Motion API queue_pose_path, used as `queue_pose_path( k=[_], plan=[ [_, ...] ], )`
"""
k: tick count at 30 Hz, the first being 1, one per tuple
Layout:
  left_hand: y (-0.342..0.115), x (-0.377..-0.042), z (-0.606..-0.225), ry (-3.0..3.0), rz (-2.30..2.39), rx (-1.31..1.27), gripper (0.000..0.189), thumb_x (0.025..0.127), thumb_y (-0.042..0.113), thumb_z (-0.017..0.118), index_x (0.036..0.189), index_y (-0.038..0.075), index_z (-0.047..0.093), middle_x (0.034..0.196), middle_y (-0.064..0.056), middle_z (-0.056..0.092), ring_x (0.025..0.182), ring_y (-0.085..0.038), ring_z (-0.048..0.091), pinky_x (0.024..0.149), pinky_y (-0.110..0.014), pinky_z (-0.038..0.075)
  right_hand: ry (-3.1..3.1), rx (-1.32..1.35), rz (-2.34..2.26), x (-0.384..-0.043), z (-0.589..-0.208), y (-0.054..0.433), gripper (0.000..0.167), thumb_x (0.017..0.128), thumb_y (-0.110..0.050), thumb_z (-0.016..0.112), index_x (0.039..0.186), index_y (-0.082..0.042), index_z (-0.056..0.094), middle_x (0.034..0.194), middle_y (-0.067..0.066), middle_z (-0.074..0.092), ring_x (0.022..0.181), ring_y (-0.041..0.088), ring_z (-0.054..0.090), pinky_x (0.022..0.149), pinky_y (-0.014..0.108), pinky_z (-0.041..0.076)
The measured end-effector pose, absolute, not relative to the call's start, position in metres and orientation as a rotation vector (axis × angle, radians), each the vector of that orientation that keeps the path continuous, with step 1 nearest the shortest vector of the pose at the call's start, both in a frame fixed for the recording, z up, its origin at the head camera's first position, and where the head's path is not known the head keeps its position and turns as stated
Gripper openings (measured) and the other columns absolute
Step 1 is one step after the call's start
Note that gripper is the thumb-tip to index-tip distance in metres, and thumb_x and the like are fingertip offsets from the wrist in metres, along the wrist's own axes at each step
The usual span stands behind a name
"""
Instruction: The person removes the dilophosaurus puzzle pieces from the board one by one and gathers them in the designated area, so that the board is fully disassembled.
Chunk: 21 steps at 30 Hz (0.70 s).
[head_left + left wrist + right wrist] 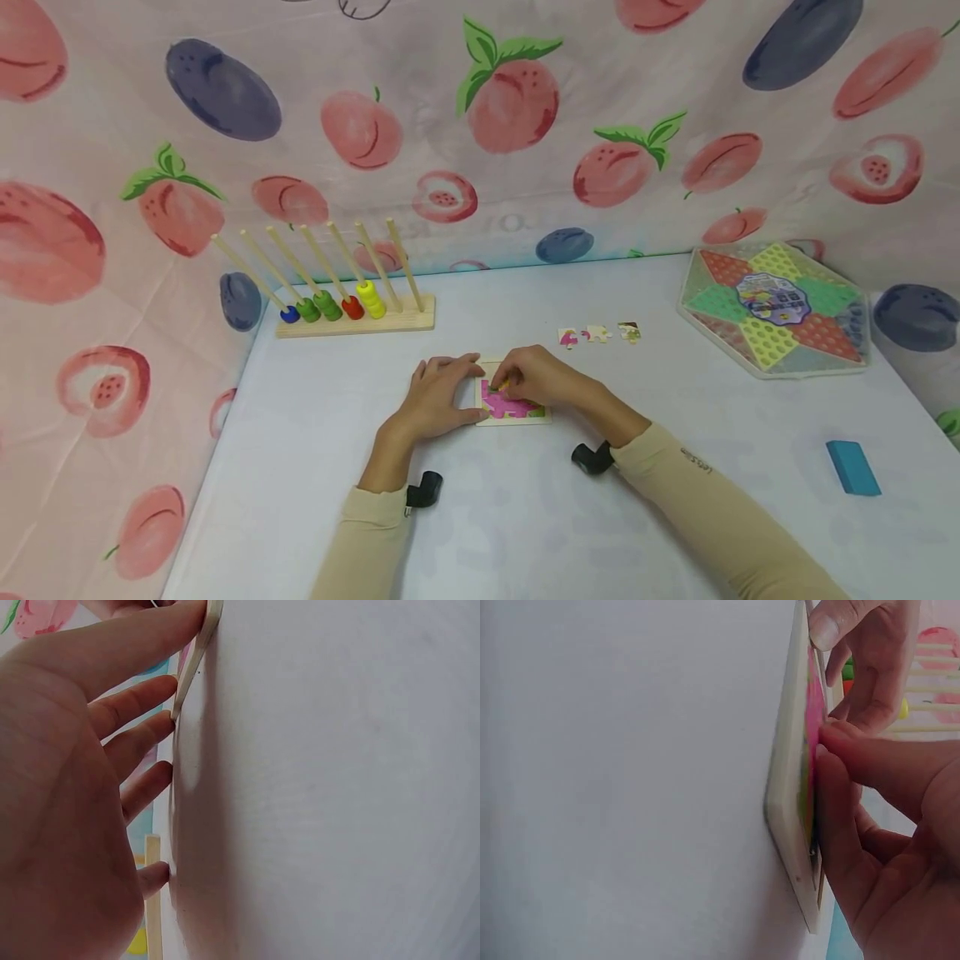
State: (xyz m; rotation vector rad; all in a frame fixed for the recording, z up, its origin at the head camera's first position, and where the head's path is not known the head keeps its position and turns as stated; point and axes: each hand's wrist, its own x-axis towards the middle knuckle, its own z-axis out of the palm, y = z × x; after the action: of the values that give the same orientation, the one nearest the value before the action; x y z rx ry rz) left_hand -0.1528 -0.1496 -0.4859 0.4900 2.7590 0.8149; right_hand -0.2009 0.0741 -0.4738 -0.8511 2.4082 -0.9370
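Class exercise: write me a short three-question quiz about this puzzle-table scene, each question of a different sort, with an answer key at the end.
1. True or false: the left hand rests with straight fingers against the left edge of the puzzle board.
2. Multiple choice: how many loose puzzle pieces lie apart from the board, further back on the table? A) one B) three C) six
3. Fill in: the right hand presses on the board's ____ picture.

Key: 1 true. 2 B. 3 pink.
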Motion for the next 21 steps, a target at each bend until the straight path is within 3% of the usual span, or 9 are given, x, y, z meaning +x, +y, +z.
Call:
queue_pose_path(
  k=[8, 21],
  plan=[
    [-0.1485, -0.1522, -0.4851, 2.75, 0.833, 0.491, 0.058, 0.085, 0.036, 0.082, 0.136, 0.022, 0.061, 0.163, 0.002, 0.043, 0.146, -0.029, 0.037, 0.125, -0.068, 0.011, 2.411, -0.854, -0.925, -0.2013, -0.4744, 0.0731, 0.013, 0.092, -0.004, 0.072, 0.099, -0.011, 0.08, 0.098, 0.004, 0.07, 0.081, 0.012, 0.055, 0.07, 0.019, 0.048],
    [-0.148, -0.1514, -0.481, 2.756, 0.853, 0.477, 0.057, 0.083, 0.035, 0.083, 0.134, 0.021, 0.062, 0.161, 0.0, 0.046, 0.145, -0.031, 0.038, 0.124, -0.07, 0.013, 2.457, -0.813, -0.918, -0.1983, -0.4686, 0.0696, 0.012, 0.088, -0.005, 0.077, 0.099, -0.01, 0.081, 0.104, 0.004, 0.072, 0.096, 0.014, 0.066, 0.088, 0.026, 0.06]
  ],
)
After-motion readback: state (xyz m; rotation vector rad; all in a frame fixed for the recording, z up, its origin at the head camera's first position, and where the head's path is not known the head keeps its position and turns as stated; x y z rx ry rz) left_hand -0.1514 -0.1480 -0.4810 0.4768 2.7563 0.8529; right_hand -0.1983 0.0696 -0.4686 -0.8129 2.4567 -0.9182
